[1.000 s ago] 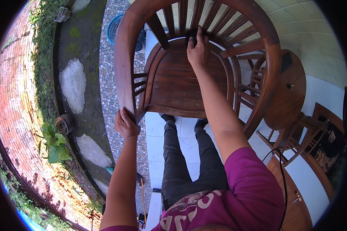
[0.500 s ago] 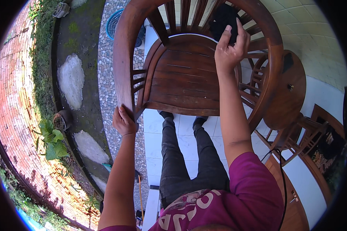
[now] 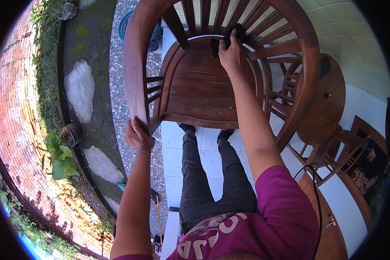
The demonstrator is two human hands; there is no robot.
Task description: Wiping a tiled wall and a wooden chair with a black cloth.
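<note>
A dark brown wooden armchair (image 3: pixel 199 82) with a slatted, curved back stands before me, its seat facing up. My left hand (image 3: pixel 138 135) is wrapped round the front end of its left armrest (image 3: pixel 136 78). At the back of the seat, by the foot of the back slats, my right hand (image 3: pixel 231 54) holds a black cloth (image 3: pixel 221 43) against the wood. The cloth is bunched under my fingers, which partly cover it.
To the right stand an oval wooden table (image 3: pixel 329 99) and another wooden chair (image 3: pixel 342 151). A blue basket (image 3: pixel 125 27) sits beyond the left armrest, on a pebbled strip (image 3: pixel 119 82). Farther left lie stepping stones (image 3: pixel 80 91) and a brick surface (image 3: pixel 13 108). White tiles (image 3: pixel 212 160) are underfoot.
My right hand has moved left and a little nearer with the black cloth, from the right back slats down to the rear of the seat. My left hand stays on the armrest.
</note>
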